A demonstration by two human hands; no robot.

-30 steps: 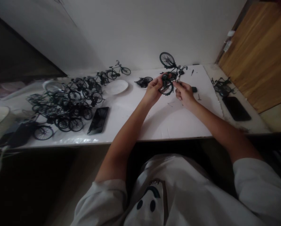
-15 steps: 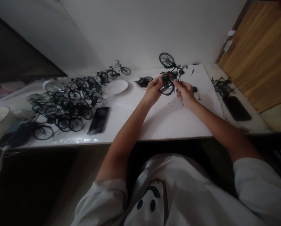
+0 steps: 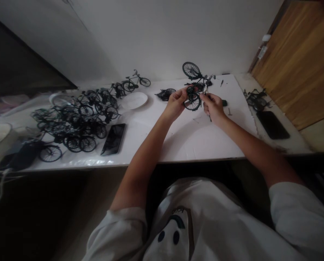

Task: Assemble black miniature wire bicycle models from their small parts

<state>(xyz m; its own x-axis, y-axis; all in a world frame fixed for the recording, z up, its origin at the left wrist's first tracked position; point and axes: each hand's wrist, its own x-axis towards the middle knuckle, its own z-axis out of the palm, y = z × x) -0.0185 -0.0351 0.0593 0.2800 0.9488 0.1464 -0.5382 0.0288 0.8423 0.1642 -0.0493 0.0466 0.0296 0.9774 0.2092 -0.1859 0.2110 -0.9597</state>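
Note:
A black miniature bicycle [image 3: 192, 102] is held up over the white board, one spoked wheel low between my hands and the other raised toward the wall. My left hand [image 3: 176, 102] is closed on it, with the thumb and fingers at the lower wheel's left side. To the right of that wheel, my right hand [image 3: 214, 107] pinches a slim tool [image 3: 206, 89], whose ends stick out above and below the fingers. Its exact kind is too small to make out. The fingers hide part of the bicycle's frame.
Many miniature bicycles [image 3: 81, 123] crowd the left side, near a white plate [image 3: 134, 100] and a phone [image 3: 113, 139]. A dark bicycle piece [image 3: 165, 94] lies behind my left hand. At right are small loose parts [image 3: 230, 111], another bicycle [image 3: 256, 98] and a dark phone-like slab [image 3: 273, 125].
The bicycle has tilted very slightly, its raised wheel shifting a little left and down. Both hands keep their grips in nearly the same place.

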